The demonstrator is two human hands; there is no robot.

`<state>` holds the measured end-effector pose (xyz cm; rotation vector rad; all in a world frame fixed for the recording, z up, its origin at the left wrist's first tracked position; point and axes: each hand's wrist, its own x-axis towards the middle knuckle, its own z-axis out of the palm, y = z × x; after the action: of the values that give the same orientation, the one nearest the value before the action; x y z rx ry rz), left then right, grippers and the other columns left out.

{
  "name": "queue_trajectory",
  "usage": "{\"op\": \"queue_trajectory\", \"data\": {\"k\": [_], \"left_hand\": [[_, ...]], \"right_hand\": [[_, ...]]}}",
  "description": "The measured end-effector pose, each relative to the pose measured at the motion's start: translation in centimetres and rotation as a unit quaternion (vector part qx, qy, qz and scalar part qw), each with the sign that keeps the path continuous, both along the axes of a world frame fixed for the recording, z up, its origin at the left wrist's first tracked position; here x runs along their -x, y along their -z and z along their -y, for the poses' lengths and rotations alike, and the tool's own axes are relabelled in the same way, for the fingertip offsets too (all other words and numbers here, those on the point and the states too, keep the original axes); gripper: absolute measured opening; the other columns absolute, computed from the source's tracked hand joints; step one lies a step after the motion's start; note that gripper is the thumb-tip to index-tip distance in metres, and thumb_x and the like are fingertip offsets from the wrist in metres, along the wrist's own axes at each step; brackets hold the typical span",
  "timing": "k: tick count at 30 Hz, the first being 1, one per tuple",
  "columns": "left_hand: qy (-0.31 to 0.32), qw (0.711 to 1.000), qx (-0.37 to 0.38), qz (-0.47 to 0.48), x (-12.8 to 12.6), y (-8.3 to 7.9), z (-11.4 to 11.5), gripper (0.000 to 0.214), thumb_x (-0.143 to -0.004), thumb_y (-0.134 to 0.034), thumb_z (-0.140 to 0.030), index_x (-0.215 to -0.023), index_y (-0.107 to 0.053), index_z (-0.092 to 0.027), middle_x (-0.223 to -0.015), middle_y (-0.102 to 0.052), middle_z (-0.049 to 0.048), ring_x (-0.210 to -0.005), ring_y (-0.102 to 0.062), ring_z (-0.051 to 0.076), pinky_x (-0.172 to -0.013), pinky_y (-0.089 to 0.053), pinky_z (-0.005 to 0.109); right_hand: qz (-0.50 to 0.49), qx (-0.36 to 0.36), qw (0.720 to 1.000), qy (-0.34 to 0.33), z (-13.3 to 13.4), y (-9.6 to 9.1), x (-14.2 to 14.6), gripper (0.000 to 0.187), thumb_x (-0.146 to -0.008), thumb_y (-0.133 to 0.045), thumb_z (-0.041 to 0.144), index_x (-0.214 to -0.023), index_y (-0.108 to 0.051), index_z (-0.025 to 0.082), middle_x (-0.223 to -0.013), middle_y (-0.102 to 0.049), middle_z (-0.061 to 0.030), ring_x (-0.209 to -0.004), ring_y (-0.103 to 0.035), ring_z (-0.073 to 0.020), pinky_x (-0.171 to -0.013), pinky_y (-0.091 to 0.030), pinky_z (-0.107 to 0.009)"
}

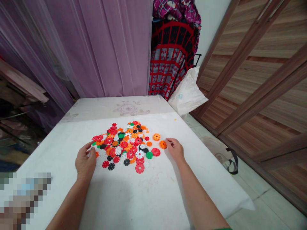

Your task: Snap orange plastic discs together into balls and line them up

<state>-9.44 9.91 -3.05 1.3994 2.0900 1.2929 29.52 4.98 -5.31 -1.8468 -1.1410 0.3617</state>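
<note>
A pile of notched plastic discs (124, 145) in red, orange, white, black, green and clear lies on the white-covered table. My right hand (175, 149) is to the right of the pile, its fingers pinched at the edge of an orange notched disc (163, 144). Just beyond that, a lighter orange disc (156, 137) lies apart from the heap. My left hand (85, 160) rests at the pile's left edge, fingers curved and thumb apart from them, beside a small green disc (93, 143). I see nothing held in it. A red disc (155, 152) and a green disc (149, 155) lie on the near right side.
The white table cover (153, 201) hangs over the right edge. Behind the table is a purple curtain (107, 48). A white bag (188, 92) stands at the far right corner, and a clear bag with a black strap (223, 156) is on the floor. Wooden wardrobe doors (259, 70) stand right.
</note>
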Motion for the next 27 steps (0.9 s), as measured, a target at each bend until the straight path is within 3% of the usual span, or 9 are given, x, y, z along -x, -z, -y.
{"op": "queue_trajectory", "data": {"k": [6, 12, 16, 22, 27], "left_hand": [[0.006, 1.0, 0.008, 0.006, 0.0, 0.1, -0.1, 0.042, -0.082, -0.05, -0.04, -0.118, -0.065, -0.023, -0.112, -0.068, 0.0054, -0.087, -0.063, 0.018, -0.088, -0.049, 0.035], [0.007, 1.0, 0.004, -0.002, 0.1, 0.3, -0.1, 0.042, -0.082, -0.051, -0.04, -0.117, -0.065, -0.022, -0.106, -0.068, 0.0049, -0.082, -0.062, 0.016, -0.083, -0.05, 0.033], [0.009, 1.0, 0.004, 0.001, 0.2, 0.4, -0.2, 0.042, -0.082, -0.052, -0.04, -0.117, -0.065, -0.022, -0.107, -0.068, 0.005, -0.082, -0.063, 0.017, -0.083, -0.05, 0.032], [0.004, 1.0, 0.017, 0.008, 0.1, 0.4, -0.2, 0.04, -0.082, -0.052, -0.04, -0.117, -0.066, -0.025, -0.109, -0.069, 0.0045, -0.089, -0.064, 0.019, -0.087, -0.049, 0.035], [0.016, 1.0, -0.005, 0.019, 0.2, 1.0, -0.3, 0.04, -0.083, -0.052, -0.04, -0.117, -0.066, -0.023, -0.105, -0.069, 0.0048, -0.089, -0.064, 0.018, -0.088, -0.05, 0.034]], "right_hand": [[0.041, 0.045, 0.988, -0.144, 0.4, -1.1, -0.5, 0.045, -0.068, -0.069, 0.039, -0.111, -0.068, 0.029, -0.11, -0.069, 0.0001, -0.07, -0.057, -0.0133, -0.072, -0.047, -0.029], [0.148, 0.161, 0.946, -0.241, -1.0, -3.1, -1.5, 0.052, -0.067, -0.073, 0.033, -0.118, -0.068, 0.03, -0.117, -0.063, -0.0022, -0.086, -0.061, -0.0165, -0.08, -0.047, -0.028], [0.196, 0.197, 0.923, -0.267, -1.5, -3.6, -1.8, 0.049, -0.072, -0.07, 0.03, -0.121, -0.066, 0.03, -0.122, -0.059, -0.0036, -0.101, -0.061, -0.0204, -0.09, -0.045, -0.03], [0.2, 0.187, 0.923, -0.27, -1.4, -3.0, -2.1, 0.043, -0.074, -0.069, 0.03, -0.116, -0.066, 0.027, -0.121, -0.06, -0.0038, -0.102, -0.061, -0.0203, -0.091, -0.045, -0.03], [0.215, 0.197, 0.916, -0.274, -1.3, -3.6, -2.0, 0.05, -0.074, -0.071, 0.036, -0.122, -0.063, 0.025, -0.123, -0.061, -0.0052, -0.105, -0.061, -0.0206, -0.088, -0.046, -0.029]]}}
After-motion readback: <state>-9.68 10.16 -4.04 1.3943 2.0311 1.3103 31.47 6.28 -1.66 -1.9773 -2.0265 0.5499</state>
